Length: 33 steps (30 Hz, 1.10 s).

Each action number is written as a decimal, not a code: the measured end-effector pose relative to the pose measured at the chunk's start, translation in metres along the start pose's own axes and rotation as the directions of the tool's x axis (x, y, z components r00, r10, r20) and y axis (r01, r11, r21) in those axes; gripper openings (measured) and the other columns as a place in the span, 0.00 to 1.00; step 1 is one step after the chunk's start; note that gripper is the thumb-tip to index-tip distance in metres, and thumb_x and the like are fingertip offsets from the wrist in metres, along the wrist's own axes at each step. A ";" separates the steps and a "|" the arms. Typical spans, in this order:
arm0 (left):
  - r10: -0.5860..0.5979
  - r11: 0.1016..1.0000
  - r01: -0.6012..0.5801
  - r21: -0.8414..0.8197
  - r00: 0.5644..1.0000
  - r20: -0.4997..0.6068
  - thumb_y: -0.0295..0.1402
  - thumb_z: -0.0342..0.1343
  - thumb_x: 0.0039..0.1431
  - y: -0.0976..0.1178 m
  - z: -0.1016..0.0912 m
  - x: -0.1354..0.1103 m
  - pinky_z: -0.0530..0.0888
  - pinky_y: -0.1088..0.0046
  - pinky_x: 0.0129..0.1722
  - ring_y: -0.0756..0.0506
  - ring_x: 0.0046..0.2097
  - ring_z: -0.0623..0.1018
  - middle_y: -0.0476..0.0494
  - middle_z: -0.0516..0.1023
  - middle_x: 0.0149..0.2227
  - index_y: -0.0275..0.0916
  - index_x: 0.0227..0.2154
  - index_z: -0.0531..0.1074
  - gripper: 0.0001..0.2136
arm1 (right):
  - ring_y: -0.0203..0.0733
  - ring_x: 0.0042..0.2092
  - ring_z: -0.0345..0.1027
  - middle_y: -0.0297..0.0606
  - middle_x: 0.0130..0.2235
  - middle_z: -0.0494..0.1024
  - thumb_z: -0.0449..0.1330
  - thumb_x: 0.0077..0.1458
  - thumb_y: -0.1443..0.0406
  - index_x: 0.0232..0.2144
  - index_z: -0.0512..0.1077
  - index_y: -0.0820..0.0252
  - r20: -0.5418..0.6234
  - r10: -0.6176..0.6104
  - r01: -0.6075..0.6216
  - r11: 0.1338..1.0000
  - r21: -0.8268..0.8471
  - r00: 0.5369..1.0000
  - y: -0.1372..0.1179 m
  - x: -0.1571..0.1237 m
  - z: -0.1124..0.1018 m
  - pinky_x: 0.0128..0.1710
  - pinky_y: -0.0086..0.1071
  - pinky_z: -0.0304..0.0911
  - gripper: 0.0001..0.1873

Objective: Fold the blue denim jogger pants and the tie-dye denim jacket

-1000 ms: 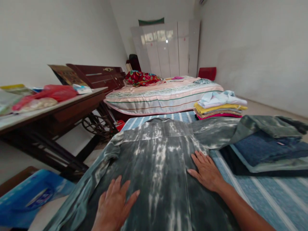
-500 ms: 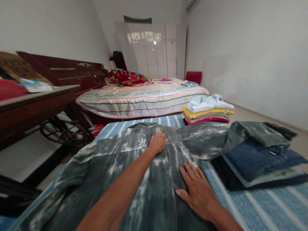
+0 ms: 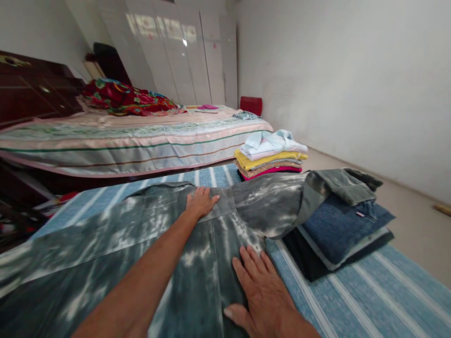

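Note:
A grey-green tie-dyed jacket (image 3: pixel 190 263) lies spread over the blue striped cloth (image 3: pixel 355 300) in front of me. My left hand (image 3: pixel 202 203) rests flat on its upper part, near the collar, with nothing held. Lower down and to the right, my right hand (image 3: pixel 259 288) presses on the jacket's side, fingers spread and thumb apart. The jacket's right-hand sleeve (image 3: pixel 269 199) stretches out past my hands, and its end lies over a stack of folded jeans (image 3: pixel 347 230). The lower edge of the jacket is out of view.
Behind the sleeve stands a pile of folded clothes (image 3: pixel 271 157), pale blue and yellow on top. Farther back is a bed (image 3: pixel 141 145) with a red floral blanket (image 3: pixel 130 96). A white wardrobe (image 3: pixel 183 61) and a red box (image 3: pixel 251 105) are beyond it.
The view has turned to the right, so the scene sits farther left. Both hands stay flat on the jacket in nearly the same places.

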<state>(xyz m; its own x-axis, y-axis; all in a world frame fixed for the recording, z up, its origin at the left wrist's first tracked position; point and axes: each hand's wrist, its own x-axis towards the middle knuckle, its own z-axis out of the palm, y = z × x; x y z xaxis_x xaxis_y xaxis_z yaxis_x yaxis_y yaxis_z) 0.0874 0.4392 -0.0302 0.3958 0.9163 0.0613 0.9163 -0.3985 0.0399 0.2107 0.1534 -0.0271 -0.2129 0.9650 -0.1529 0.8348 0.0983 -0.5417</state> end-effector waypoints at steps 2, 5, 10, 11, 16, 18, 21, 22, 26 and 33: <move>0.015 1.000 -0.015 0.000 1.000 -0.027 0.44 0.40 0.62 0.009 -0.009 -0.008 0.57 0.48 0.56 0.34 0.60 0.61 0.29 0.65 0.56 0.33 0.51 0.65 0.23 | 0.52 0.67 0.24 0.46 0.67 0.36 0.41 0.56 0.40 0.65 0.45 0.61 -0.018 0.000 0.000 1.000 0.005 1.000 -0.002 -0.001 -0.001 0.64 0.51 0.26 0.44; 0.131 0.991 -0.132 -0.018 0.989 -0.068 0.40 0.44 0.61 0.037 -0.028 -0.025 0.61 0.56 0.55 0.36 0.57 0.66 0.29 0.69 0.52 0.32 0.45 0.69 0.18 | 0.52 0.67 0.26 0.46 0.67 0.38 0.44 0.56 0.41 0.65 0.46 0.60 -0.045 -0.007 0.007 1.000 0.007 0.999 -0.003 -0.002 -0.001 0.64 0.50 0.27 0.43; 0.485 0.862 -0.501 -0.075 0.859 -0.162 0.39 0.44 0.62 0.125 -0.075 -0.056 0.61 0.72 0.57 0.45 0.56 0.67 0.41 0.69 0.54 0.39 0.47 0.67 0.15 | 0.53 0.67 0.27 0.47 0.67 0.39 0.44 0.57 0.42 0.64 0.47 0.62 -0.083 -0.022 0.023 1.000 0.002 0.996 -0.003 -0.002 0.000 0.64 0.50 0.28 0.43; 0.553 0.813 -0.576 -0.085 0.809 -0.198 0.38 0.45 0.61 0.147 -0.086 -0.062 0.61 0.72 0.57 0.46 0.56 0.66 0.42 0.68 0.54 0.40 0.49 0.65 0.15 | 0.53 0.67 0.27 0.48 0.67 0.39 0.44 0.57 0.42 0.64 0.48 0.63 -0.086 -0.028 0.028 1.000 0.002 0.996 -0.004 -0.003 -0.001 0.64 0.51 0.28 0.42; 0.798 0.519 -0.851 0.076 0.451 -0.400 0.24 0.46 0.57 0.253 -0.122 -0.082 0.61 0.61 0.57 0.41 0.62 0.58 0.35 0.61 0.59 0.34 0.56 0.57 0.22 | 0.54 0.66 0.35 0.39 0.66 0.48 0.48 0.56 0.43 0.63 0.51 0.56 -0.216 -0.075 0.077 0.997 0.002 0.974 -0.005 -0.004 0.001 0.64 0.50 0.32 0.39; 0.815 0.532 -0.834 0.150 0.456 -0.357 0.22 0.44 0.57 0.283 -0.121 -0.080 0.61 0.53 0.56 0.38 0.63 0.55 0.34 0.56 0.62 0.35 0.57 0.56 0.23 | 0.53 0.66 0.40 0.35 0.65 0.53 0.49 0.57 0.45 0.62 0.54 0.51 -0.262 -0.093 0.096 0.995 -0.004 0.960 -0.003 -0.004 0.008 0.64 0.49 0.34 0.35; 0.825 0.547 -0.817 0.186 0.488 -0.285 0.23 0.45 0.58 0.308 -0.109 -0.070 0.63 0.50 0.52 0.36 0.59 0.62 0.32 0.65 0.56 0.34 0.51 0.64 0.18 | 0.51 0.64 0.46 0.32 0.62 0.59 0.45 0.61 0.50 0.60 0.58 0.48 -0.265 -0.109 0.108 0.994 -0.018 0.958 0.003 -0.003 0.020 0.63 0.49 0.39 0.27; 0.820 0.558 -0.813 0.165 0.510 -0.259 0.24 0.46 0.58 0.311 -0.105 -0.067 0.64 0.50 0.51 0.37 0.56 0.67 0.33 0.69 0.52 0.34 0.47 0.67 0.14 | 0.51 0.64 0.47 0.30 0.61 0.61 0.45 0.62 0.52 0.59 0.59 0.47 -0.273 -0.120 0.117 0.993 -0.026 0.954 0.005 -0.002 0.023 0.63 0.48 0.40 0.25; 0.691 0.659 -0.744 -0.113 0.658 -0.299 0.30 0.48 0.59 0.313 -0.106 -0.058 0.70 0.59 0.42 0.40 0.44 0.75 0.37 0.76 0.42 0.38 0.37 0.71 0.08 | 0.50 0.63 0.49 0.30 0.60 0.63 0.46 0.62 0.54 0.59 0.60 0.46 -0.303 -0.200 0.188 0.980 -0.068 0.932 0.005 -0.002 0.021 0.64 0.48 0.37 0.24; -0.002 0.199 -0.316 -0.928 0.947 -0.323 0.36 0.56 0.55 0.279 -0.162 -0.052 0.69 0.67 0.42 0.44 0.39 0.76 0.45 0.75 0.28 0.39 0.25 0.72 0.08 | 0.55 0.64 0.45 0.42 0.63 0.58 0.52 0.57 0.50 0.60 0.58 0.57 -0.295 -0.142 0.115 0.988 -0.106 0.945 -0.001 -0.006 0.009 0.62 0.49 0.41 0.33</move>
<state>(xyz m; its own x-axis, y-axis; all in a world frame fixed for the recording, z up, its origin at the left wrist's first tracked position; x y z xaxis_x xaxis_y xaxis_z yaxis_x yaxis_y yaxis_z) 0.3125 0.2739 0.1395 0.3531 0.8551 0.3796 0.0012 -0.4062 0.9138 0.2068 0.1451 -0.0326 -0.1700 0.9695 0.1765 0.8538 0.2343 -0.4650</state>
